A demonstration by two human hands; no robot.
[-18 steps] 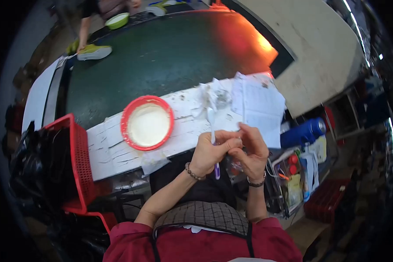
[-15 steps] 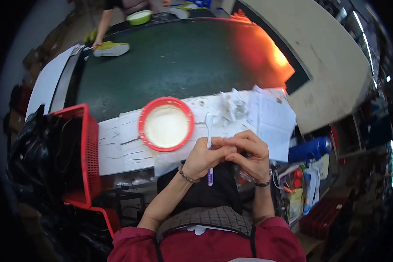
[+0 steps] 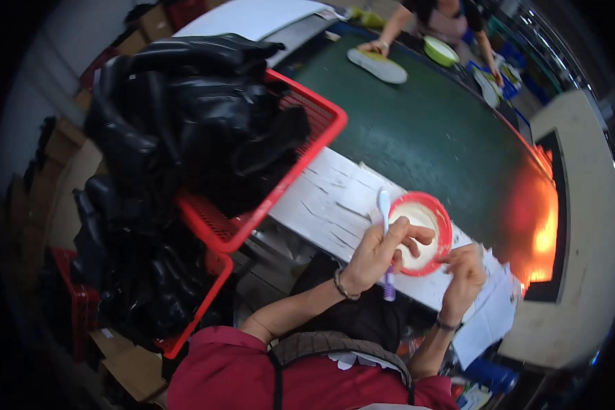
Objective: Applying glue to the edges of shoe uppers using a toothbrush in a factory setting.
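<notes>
My left hand (image 3: 378,256) holds a toothbrush (image 3: 389,290) with a white and purple handle in the crook of the hand. Its pale head points up and away, and its fingers are partly spread. Just beyond that hand stands a red-rimmed bowl (image 3: 444,222) of creamy white paste, partly hidden by the fingers. To the right of the bowl is my right hand (image 3: 465,277), slightly blurred, with its fingers loosely bent and nothing visible in them. The two hands are apart.
A red basket (image 3: 280,205) heaped with black boots (image 3: 178,116) stands on the left, more below it. Past the worn white ledge (image 3: 321,198) runs a green belt (image 3: 389,130), glowing orange at right. Across it, a person's hand (image 3: 376,46) touches a shoe (image 3: 379,66). Papers (image 3: 488,321) lie right.
My view has turned left, bringing the boot basket further in. My hands, previously together at the fingertips, have separated. The toothbrush stays in my left hand.
</notes>
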